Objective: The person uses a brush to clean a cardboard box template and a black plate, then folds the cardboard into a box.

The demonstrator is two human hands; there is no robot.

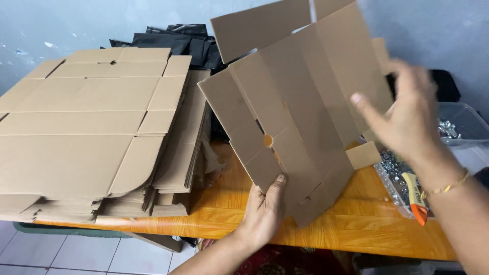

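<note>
The flat cardboard blank (295, 109) was held tilted above the orange wooden bench (356, 224), between the tall stack of flat blanks (97, 132) on the left and a clear tray of metal hardware (395, 175) on the right. The left hand (265, 211) pinched its lower edge, thumb on the near face and fingers behind. The right hand (407, 114) was at the upper right edge; it was blurred, so its grip could not be told, though the fingers looked spread rather than closed.

The sheet looked light and fairly stiff, but likely to hinge at its scored creases and sag where flaps hung free. Holding the solid panels near two opposite edges seemed safer than the loose flaps. A dry, matte surface suggested little slip.
</note>
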